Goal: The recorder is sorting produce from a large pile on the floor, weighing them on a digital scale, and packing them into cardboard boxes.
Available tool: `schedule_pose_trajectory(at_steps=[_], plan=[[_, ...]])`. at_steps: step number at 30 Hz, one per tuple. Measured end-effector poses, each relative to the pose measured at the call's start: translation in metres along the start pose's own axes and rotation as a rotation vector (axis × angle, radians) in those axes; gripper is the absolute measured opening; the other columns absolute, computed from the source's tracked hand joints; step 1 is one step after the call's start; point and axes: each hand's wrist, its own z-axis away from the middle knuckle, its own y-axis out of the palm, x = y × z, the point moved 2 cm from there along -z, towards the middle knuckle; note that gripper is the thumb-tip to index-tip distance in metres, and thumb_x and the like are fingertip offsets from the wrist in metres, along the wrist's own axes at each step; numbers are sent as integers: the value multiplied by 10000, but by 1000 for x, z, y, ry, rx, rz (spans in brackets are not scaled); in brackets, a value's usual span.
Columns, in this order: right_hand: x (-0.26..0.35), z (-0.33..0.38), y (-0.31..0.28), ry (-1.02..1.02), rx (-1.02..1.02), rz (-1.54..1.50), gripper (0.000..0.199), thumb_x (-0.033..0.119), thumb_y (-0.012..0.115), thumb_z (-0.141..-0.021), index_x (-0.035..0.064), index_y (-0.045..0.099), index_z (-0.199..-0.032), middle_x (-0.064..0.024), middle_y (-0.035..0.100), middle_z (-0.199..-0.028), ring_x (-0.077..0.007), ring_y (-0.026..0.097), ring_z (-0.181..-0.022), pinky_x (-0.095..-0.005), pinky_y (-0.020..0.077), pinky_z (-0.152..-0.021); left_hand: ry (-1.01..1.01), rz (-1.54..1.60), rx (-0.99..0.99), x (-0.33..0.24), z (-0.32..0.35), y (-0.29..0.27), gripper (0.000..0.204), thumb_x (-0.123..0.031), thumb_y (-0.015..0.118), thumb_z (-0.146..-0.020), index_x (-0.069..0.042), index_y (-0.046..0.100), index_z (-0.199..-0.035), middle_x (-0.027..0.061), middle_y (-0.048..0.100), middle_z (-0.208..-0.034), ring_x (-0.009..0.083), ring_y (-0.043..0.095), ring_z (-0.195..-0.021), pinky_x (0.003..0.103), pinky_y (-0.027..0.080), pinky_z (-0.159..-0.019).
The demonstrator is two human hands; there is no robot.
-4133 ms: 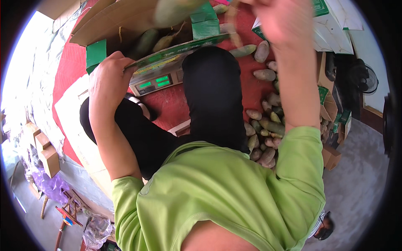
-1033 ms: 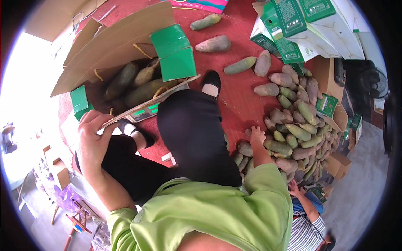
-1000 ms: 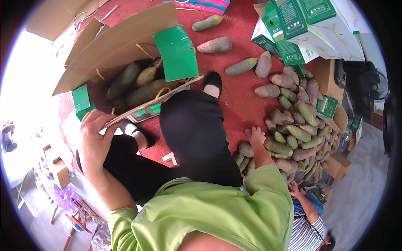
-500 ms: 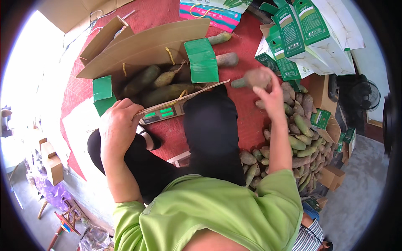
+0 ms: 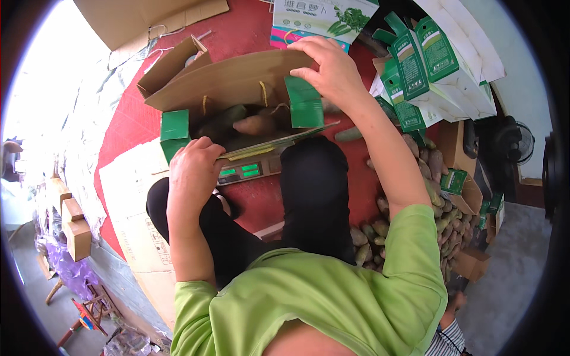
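An open cardboard box (image 5: 237,65) with green end flaps and yellow cord handles stands before me, with several green and brownish radishes (image 5: 255,124) lying in its shadowed inside. My left hand (image 5: 199,166) grips the box's near flap at its left corner. Reaching across, my right hand (image 5: 332,71) holds the right end of the tall far flap between thumb and fingers. A scale (image 5: 242,172) with lit green displays shows under the box's near side, beside my knees.
On the right, a large heap of radishes (image 5: 445,219) spreads beside my leg. Folded green-and-white cartons (image 5: 415,71) stand behind it, near a black fan (image 5: 516,139). One loose radish (image 5: 349,134) lies on the red floor covering (image 5: 136,118). A printed carton (image 5: 320,18) stands at the far side.
My right hand has let go of a radish and moved from the heap's side to the far flap. A pinkish radish now shows in the box. My left hand still grips the near flap.
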Motion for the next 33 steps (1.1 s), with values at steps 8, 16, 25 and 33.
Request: schedule_pose_trajectory(at_steps=[8, 16, 25, 33], plan=[[-34, -43, 42, 68, 280, 366, 226, 229, 696, -739, 117, 681, -935, -55, 659, -937, -268, 607, -937, -420, 460, -803, 74, -133, 3, 8, -1, 0, 58, -139, 652, -730, -82, 659, -741, 74, 553, -743, 269, 587, -817, 406, 460, -736], [11, -70, 40, -83, 185, 371, 103, 196, 643, -714, 151, 692, -793, -46, 670, -811, -262, 643, -875, -444, 439, -758, 132, -201, -96, 35, 16, -25, 58, -119, 618, -730, -92, 598, -683, 59, 550, -738, 238, 595, -811, 376, 456, -742], [153, -134, 76, -306, 141, 411, 77, 192, 630, -727, 163, 690, -767, -19, 652, -810, -214, 642, -858, -416, 431, -708, -122, -150, -194, 123, 90, -69, 144, -149, 682, -760, -43, 588, -735, 98, 545, -742, 303, 567, -760, 407, 446, -695], [245, -123, 142, -381, 158, 252, 76, 156, 619, -724, 141, 689, -749, -39, 662, -839, -219, 643, -865, -428, 425, -737, -324, -296, -193, 154, 183, -93, 105, -125, 677, -741, -43, 613, -751, 87, 581, -799, 291, 585, -782, 408, 453, -695]])
